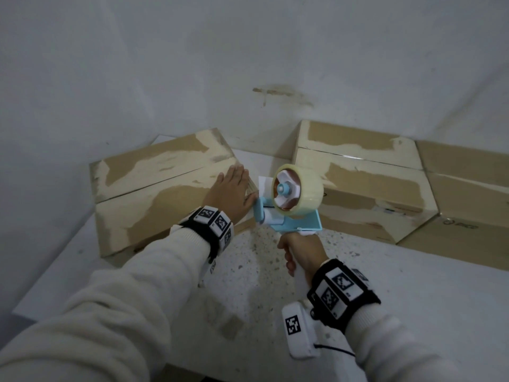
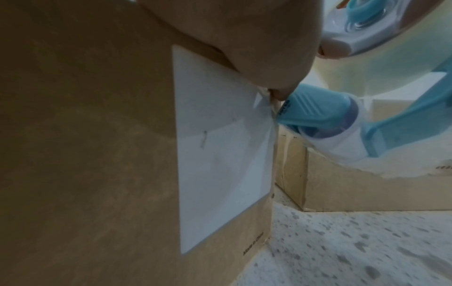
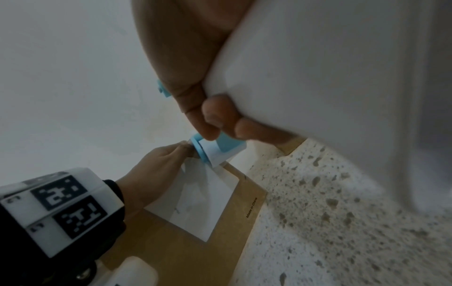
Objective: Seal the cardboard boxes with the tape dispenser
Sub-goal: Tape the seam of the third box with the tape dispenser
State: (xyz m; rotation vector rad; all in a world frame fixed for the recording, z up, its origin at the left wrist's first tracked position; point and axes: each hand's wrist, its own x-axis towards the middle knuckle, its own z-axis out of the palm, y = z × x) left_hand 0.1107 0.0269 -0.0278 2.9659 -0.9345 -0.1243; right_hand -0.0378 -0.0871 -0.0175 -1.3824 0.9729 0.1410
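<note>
Speckled floor (image 1: 248, 271), right hand (image 1: 301, 253) around tape dispenser (image 1: 292, 199)

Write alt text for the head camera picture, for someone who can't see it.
A person's right hand grips a blue tape dispenser at the corner of a cardboard box, while the left hand rests flat on its top. More cardboard boxes sit to the right on a speckled floor by a white wall.

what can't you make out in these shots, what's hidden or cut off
- Head view: the tape dispenser hides where its nose meets the left box.
- Left wrist view: the left hand covers the label's top corner; the tape end is blurred.
- Right wrist view: the right hand and white handle block the roll.
- Head view: the rightmost box is cut by the edge.
</note>
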